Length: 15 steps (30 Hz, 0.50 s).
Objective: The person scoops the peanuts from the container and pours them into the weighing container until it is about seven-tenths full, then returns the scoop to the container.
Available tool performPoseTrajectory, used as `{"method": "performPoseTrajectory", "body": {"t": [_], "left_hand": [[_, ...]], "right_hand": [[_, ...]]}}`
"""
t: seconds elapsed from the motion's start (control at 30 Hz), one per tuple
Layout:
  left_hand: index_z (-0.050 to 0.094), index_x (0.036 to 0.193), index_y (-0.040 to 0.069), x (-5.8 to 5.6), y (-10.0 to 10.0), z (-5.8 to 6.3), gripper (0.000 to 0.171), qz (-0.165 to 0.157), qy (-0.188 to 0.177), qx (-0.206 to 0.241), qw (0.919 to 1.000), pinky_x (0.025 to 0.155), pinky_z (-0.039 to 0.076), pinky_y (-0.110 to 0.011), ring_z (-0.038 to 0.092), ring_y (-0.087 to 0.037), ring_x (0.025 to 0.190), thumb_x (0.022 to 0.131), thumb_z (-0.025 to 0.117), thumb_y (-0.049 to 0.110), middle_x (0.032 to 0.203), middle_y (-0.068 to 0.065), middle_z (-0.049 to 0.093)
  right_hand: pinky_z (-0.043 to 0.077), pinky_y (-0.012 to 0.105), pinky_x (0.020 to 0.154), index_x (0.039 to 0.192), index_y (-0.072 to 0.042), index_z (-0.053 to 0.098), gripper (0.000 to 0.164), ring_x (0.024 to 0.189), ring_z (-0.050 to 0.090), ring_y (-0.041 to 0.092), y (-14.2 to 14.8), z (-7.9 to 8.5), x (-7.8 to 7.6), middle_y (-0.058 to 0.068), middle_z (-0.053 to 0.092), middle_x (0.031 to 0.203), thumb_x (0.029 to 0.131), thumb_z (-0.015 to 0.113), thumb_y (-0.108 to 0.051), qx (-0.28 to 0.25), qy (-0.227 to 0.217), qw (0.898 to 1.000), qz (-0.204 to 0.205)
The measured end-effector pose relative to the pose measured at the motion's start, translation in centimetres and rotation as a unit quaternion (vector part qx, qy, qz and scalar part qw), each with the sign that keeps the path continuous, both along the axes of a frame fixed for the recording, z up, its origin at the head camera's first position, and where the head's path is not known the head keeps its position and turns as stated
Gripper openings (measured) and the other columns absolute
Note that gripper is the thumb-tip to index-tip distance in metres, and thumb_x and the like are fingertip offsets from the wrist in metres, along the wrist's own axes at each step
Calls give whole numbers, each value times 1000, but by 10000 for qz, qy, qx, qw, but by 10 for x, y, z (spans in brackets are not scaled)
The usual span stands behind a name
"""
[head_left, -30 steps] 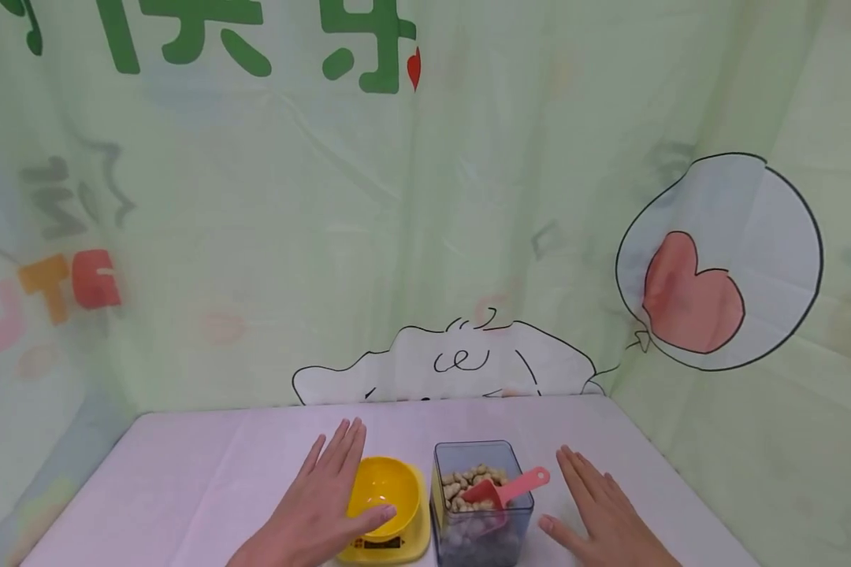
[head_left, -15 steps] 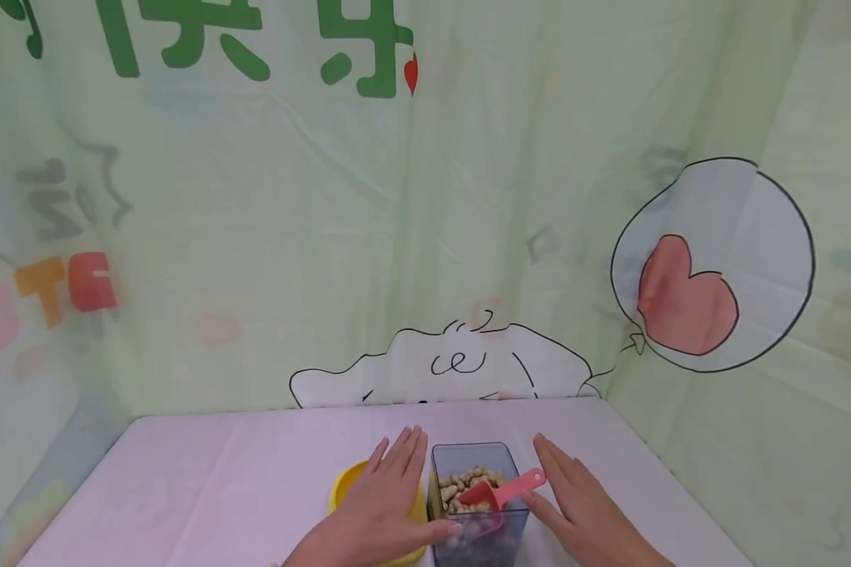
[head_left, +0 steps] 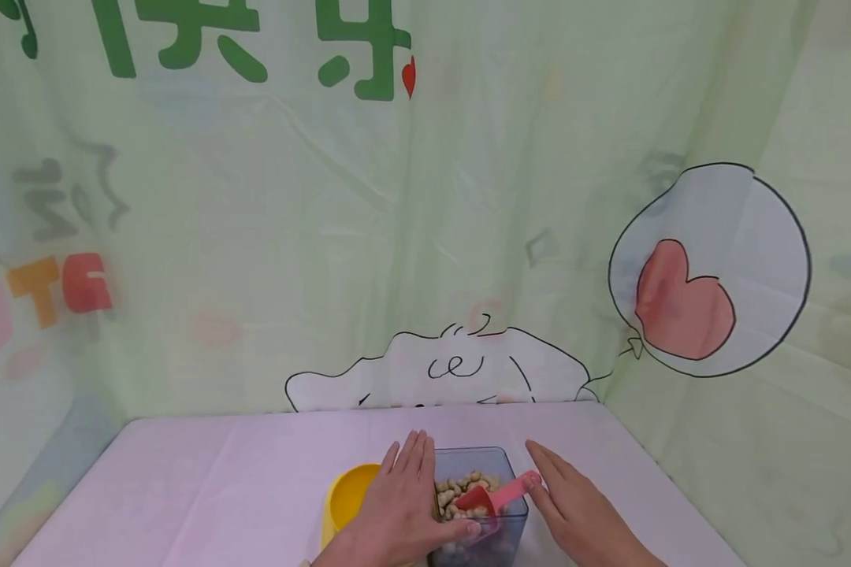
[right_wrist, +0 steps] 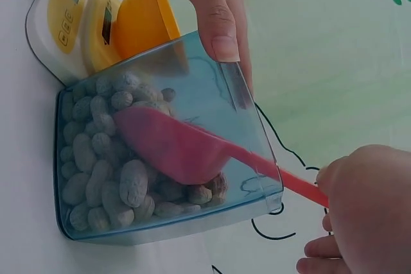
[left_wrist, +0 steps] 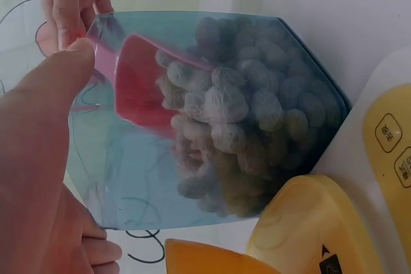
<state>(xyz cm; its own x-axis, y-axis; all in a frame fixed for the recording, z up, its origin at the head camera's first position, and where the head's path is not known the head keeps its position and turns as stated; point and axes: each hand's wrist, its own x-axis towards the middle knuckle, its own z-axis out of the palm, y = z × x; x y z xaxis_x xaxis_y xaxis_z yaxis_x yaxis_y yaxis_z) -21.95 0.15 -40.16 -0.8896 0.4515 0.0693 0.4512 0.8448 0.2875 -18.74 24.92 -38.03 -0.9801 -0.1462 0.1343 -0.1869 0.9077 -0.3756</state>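
Observation:
A clear bluish plastic box point(head_left: 468, 465) partly filled with unshelled peanuts point(right_wrist: 96, 187) stands upright on the table. In it, a pink scoop point(right_wrist: 173, 145) leans with its handle over the right rim. My left hand point(head_left: 400, 504) lies at the box's left side, fingers straight. Its thumb point(right_wrist: 218, 30) reaches over the near wall, close to the rim. At the right, my right hand point(head_left: 581, 504) has its thumb at the end of the scoop's handle point(right_wrist: 302, 187). The right fingers stay extended in the head view, apart from the thumb.
Left of the box is a yellow-and-white kitchen scale point(right_wrist: 64, 14) with a yellow bowl point(head_left: 351, 492) on it, partly behind my left hand. The table point(head_left: 206, 480) wears a pale cloth. A printed curtain point(head_left: 255, 236) hangs behind it.
My left hand has moved right, from over the scale to the box's side. The right hand has moved left to the scoop's handle. Box and scoop look unmoved.

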Motion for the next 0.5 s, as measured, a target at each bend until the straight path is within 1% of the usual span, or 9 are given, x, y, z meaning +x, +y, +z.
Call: {"method": "performPoseTrajectory", "body": {"t": [0.1, 0.17, 0.27, 0.33, 0.37, 0.43, 0.5], "left_hand": [[23, 157, 6, -3, 3, -2, 120, -59, -82, 95, 9999, 125, 21, -49, 23, -26, 153, 75, 39, 92, 165, -10, 24], [22, 158, 7, -5, 6, -3, 119, -102, -111, 118, 9998, 125, 22, -48, 24, -26, 153, 76, 39, 92, 165, -10, 24], [22, 158, 8, -8, 9, -1, 118, -143, -64, 43, 9999, 124, 23, -47, 25, -25, 152, 76, 39, 91, 165, -10, 24], [22, 158, 7, -9, 12, 1, 118, -169, -8, -16, 9999, 124, 23, -47, 25, -26, 152, 76, 38, 91, 165, -10, 23], [22, 158, 7, -9, 13, 1, 119, -180, 10, -1, 9998, 124, 24, -47, 24, -26, 152, 76, 38, 91, 165, -11, 23], [22, 158, 6, -9, 16, 2, 121, -169, 25, 49, 9998, 124, 24, -47, 25, -26, 152, 75, 38, 93, 165, -11, 24], [22, 158, 5, -9, 19, 1, 122, -135, 27, 84, 9999, 124, 25, -47, 25, -27, 152, 74, 35, 94, 165, -12, 24]], "right_hand": [[47, 57, 104, 144, -4, 48, 56, 129, 55, 37, 0, 3, -2, 15, 55, 142, 101, 53, -38, 38, -55, 10000, -67], [50, 56, 100, 137, -5, 56, 47, 122, 60, 34, 0, 5, -5, 11, 62, 134, 100, 57, -34, 65, -128, 9998, -128], [56, 50, 94, 124, -8, 64, 33, 105, 67, 21, 1, 9, -9, 3, 70, 116, 98, 61, -28, -28, -348, 9992, -191], [60, 39, 83, 116, -9, 67, 25, 88, 66, 14, 3, 11, -8, -2, 71, 98, 97, 62, -24, -158, -381, 9991, -127], [60, 34, 76, 114, -9, 68, 22, 80, 63, 10, 5, 12, -8, -3, 70, 90, 97, 62, -22, -286, -386, 9988, -50], [55, 25, 63, 111, -8, 68, 18, 68, 56, 6, 9, 14, -5, -5, 66, 79, 97, 62, -18, -624, -324, 9973, 213], [49, 21, 55, 109, -5, 67, 16, 63, 54, 5, 13, 16, -3, -4, 63, 74, 97, 60, -14, -970, -236, 9938, 488]]}}
